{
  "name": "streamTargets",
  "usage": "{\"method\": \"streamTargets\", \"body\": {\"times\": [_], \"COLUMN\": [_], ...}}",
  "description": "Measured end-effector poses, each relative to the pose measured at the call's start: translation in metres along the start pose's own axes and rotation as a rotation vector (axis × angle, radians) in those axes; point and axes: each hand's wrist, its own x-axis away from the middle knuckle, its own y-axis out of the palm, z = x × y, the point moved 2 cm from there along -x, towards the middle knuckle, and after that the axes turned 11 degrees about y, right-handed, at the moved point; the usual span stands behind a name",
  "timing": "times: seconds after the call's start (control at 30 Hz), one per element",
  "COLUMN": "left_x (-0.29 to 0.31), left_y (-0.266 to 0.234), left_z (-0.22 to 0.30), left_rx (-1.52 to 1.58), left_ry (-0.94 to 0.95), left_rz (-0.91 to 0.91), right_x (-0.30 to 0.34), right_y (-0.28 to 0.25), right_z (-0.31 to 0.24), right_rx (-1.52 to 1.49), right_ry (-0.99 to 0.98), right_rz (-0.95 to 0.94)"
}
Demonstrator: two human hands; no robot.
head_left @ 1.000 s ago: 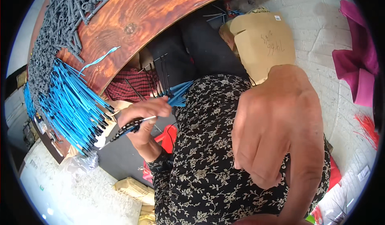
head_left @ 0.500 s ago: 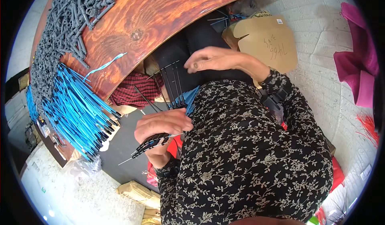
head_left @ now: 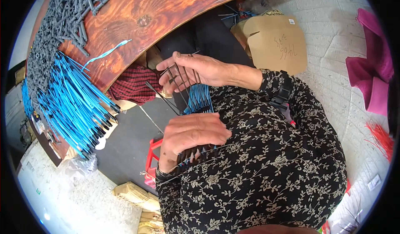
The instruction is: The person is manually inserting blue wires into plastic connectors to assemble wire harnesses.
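My left hand [head_left: 196,132] is closed over a black slotted piece [head_left: 196,155] with thin metal rods sticking out of it, held low against my floral top. From this hand several thin black rods [head_left: 180,84] rise, with a strip of light blue pieces [head_left: 199,97] beside them. My right hand [head_left: 198,69] is at the upper ends of the rods, its fingers and thumb curved round them. A thin crosswise rod runs by its thumb. The palm side is partly behind the rods, and the lower part of the bundle is hidden by my left hand.
A curved wooden table [head_left: 143,21] spans the upper left. It carries a heap of grey plastic fittings [head_left: 62,25] and a pile of blue sticks with black ends [head_left: 79,104]. A brown cardboard box [head_left: 277,42] and red checked cloth [head_left: 135,84] lie nearby. Magenta fabric [head_left: 373,63] hangs right.
My right hand has moved left and down onto the black rods, which it was apart from before. My left hand has shifted right, turning the slotted piece in toward my top.
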Motion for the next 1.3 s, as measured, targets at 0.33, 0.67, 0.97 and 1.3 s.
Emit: {"method": "streamTargets", "body": {"times": [0.33,0.67,0.97,1.3], "left_x": [0.011,0.012,0.013,0.021], "left_y": [0.019,0.029,0.030,0.030], "left_z": [-0.012,-0.008,-0.010,-0.023], "left_rx": [0.097,0.082,0.079,0.174], "left_ry": [0.086,0.108,0.131,0.152], "left_rz": [-0.172,-0.154,-0.172,-0.217], "right_x": [0.018,0.020,0.020,0.020], "right_y": [0.027,0.038,0.039,0.037], "right_z": [-0.010,-0.011,-0.008,-0.004], "right_rx": [0.255,0.334,0.182,0.198], "right_ry": [-0.075,-0.087,-0.074,-0.146], "right_rz": [0.096,0.087,0.046,0.102]}}
